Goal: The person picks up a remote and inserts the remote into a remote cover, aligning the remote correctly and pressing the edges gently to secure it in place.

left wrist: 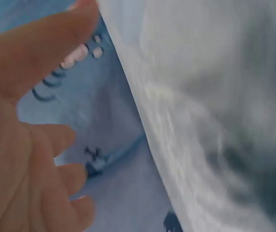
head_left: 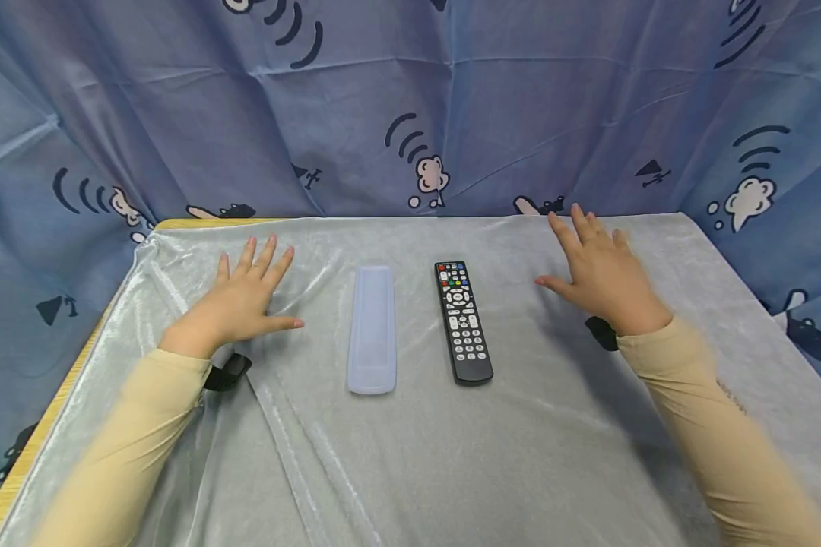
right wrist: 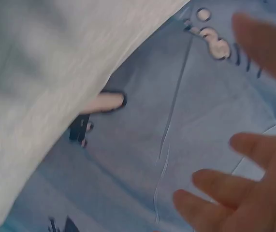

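Side by side on the grey cloth lie a translucent whitish remote cover (head_left: pixel 372 330) and a black remote control (head_left: pixel 463 323) with its buttons facing up. To the left of the cover, my left hand (head_left: pixel 242 296) is spread with fingers straight and thumb pointing toward the cover; it holds nothing. My right hand (head_left: pixel 602 277) is held over the cloth right of the remote, fingers apart, also holding nothing. Each wrist view shows its own hand, the left (left wrist: pixel 31 125) and the right (right wrist: pixel 254 179), with bare fingers; neither the cover nor the remote can be made out there.
The grey velvety cloth (head_left: pixel 410 471) covers the table, with creases at the left. A strip of yellow wooden table edge (head_left: pixel 61 395) shows along the left. Behind and at both sides hangs a blue patterned curtain (head_left: pixel 534 99). Black straps (head_left: pixel 227 372) sit at the wrists.
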A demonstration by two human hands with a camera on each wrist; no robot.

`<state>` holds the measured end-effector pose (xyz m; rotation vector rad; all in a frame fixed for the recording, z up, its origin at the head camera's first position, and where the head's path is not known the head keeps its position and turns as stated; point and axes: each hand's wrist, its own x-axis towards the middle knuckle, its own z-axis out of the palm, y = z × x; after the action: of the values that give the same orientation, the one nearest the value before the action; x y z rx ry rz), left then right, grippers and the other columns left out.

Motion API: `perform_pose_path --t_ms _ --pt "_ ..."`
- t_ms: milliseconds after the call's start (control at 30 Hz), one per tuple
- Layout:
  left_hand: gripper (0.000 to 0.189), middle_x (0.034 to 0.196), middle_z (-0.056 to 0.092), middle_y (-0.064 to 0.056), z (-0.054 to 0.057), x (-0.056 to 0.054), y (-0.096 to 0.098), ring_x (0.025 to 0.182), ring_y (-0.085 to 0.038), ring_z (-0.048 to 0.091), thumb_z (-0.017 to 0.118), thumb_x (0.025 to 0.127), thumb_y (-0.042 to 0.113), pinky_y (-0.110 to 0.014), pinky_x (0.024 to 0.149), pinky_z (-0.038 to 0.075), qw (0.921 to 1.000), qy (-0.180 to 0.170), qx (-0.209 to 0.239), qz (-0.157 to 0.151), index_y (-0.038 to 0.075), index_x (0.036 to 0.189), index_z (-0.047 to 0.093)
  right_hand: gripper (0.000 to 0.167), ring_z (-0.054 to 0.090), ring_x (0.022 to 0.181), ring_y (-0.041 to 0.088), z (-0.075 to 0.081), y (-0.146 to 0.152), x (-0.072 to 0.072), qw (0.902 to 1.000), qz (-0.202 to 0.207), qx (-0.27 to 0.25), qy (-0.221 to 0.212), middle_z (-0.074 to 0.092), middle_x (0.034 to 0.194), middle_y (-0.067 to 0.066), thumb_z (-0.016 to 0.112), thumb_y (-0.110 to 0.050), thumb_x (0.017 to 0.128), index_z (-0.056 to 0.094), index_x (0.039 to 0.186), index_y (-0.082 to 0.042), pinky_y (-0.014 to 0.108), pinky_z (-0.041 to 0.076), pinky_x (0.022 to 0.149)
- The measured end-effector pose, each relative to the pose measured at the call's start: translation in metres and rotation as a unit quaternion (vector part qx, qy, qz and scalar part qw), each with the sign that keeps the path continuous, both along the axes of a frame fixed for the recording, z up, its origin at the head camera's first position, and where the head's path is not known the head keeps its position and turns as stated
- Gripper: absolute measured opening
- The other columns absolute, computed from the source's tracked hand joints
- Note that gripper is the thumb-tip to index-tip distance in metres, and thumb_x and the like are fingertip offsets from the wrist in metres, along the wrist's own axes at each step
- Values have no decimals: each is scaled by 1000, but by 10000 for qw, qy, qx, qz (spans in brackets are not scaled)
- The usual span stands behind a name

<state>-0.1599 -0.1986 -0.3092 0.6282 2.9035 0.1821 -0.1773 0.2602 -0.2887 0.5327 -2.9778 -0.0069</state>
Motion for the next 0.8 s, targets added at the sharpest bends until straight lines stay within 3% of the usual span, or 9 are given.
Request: perform_pose_path --t_ms 133,267,367,500,633,700,800 --pt "93 154 2 -25 -6 8 10 138 -47 2 65 86 45 -70 104 8 9987 -173 399 -280 0 149 13 80 36 124 51 -3 -7 12 9988 52 -468 160 31 142 35 70 -33 84 32 142 6 65 33 95" --pt "83 151 17 -26 -14 16 24 136 -45 20 68 87 37 -60 107 21 9946 114 941 -412 -4 145 26 71 44 119 47 -6 -16 24 9956 18 -941 30 43 136 31 69 -31 86 39 138 6 61 40 90" --pt "75 147 31 -25 -20 20 38 133 -41 31 70 86 32 -52 107 28 9863 273 1588 -362 -5 141 35 64 48 116 43 -9 -24 33 9887 26 -1490 -162 50 129 29 68 -27 87 43 135 7 58 42 90" --pt "57 131 52 -20 -26 26 57 118 -35 51 71 86 25 -46 96 44 9643 152 2642 -128 -4 130 49 52 57 105 38 -16 -36 41 9682 150 -2452 -464 58 119 25 69 -20 87 50 127 8 51 48 86" --pt "37 112 64 -13 -32 28 74 98 -26 64 70 86 16 -36 80 54 9332 -367 3574 135 -3 116 60 41 62 95 33 -25 -45 46 9439 105 -3192 -837 64 108 21 70 -15 87 57 119 7 45 53 80" --pt "31 103 67 -10 -33 29 82 90 -22 65 69 86 14 -33 76 54 9215 -622 3830 176 -3 111 62 37 64 91 30 -30 -49 48 9351 27 -3404 -983 66 102 19 70 -14 86 59 114 7 42 54 78" --pt "25 91 69 -6 -33 31 97 81 -16 65 68 86 12 -30 72 52 9115 -907 4011 104 -3 105 64 33 64 84 26 -39 -52 50 9227 -39 -3656 -1220 68 94 16 70 -12 86 61 110 8 36 53 73"
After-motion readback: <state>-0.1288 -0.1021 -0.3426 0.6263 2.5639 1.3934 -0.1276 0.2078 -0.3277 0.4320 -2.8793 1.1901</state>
